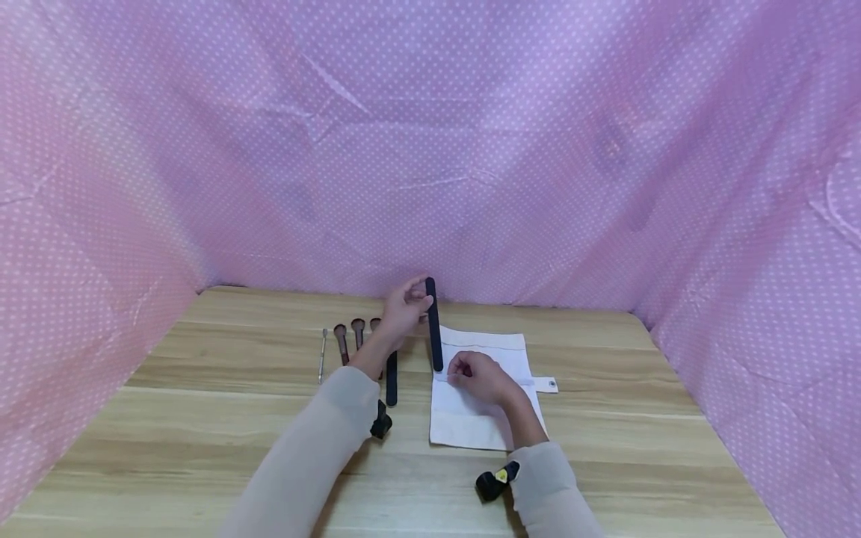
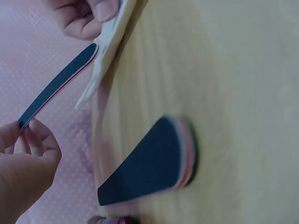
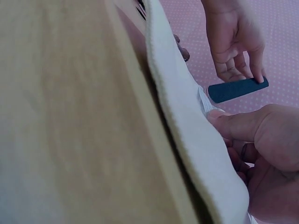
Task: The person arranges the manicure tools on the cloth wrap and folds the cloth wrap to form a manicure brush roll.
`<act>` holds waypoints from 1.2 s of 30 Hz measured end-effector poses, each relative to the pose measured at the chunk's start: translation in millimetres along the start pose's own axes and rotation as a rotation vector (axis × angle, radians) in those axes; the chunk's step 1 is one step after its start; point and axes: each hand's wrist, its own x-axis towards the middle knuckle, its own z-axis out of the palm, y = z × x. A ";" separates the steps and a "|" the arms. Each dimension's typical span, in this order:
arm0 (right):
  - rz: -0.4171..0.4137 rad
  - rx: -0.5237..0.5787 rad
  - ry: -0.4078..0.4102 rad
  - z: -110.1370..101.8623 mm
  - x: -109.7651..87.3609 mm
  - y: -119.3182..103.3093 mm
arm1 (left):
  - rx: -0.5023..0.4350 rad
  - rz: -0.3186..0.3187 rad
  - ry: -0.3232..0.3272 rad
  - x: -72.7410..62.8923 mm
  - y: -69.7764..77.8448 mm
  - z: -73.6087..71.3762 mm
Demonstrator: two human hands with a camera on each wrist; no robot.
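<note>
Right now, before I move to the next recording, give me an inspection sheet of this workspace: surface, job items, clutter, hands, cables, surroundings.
Surface: wood-grain tabletop.
Job's things: black file, held up at a slant, its lower end by the left edge of the white fabric pouch; contact unclear. The pouch lies flat, a snap strap sticking out at right.
Clutter: slim metal tool, three brushes and a second black file lie left of the pouch; the left arm partly covers some.
Left hand: fingers pinch the raised file.
Right hand: thumb and fingers pinch the pouch.
Cables: nothing seen.
Surroundings: pink dotted fabric behind and at both sides.
</note>
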 end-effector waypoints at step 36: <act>0.038 0.037 0.018 8.8 8.5 -7.0 | 0.182 -0.163 -0.122 2.2 -14.5 7.0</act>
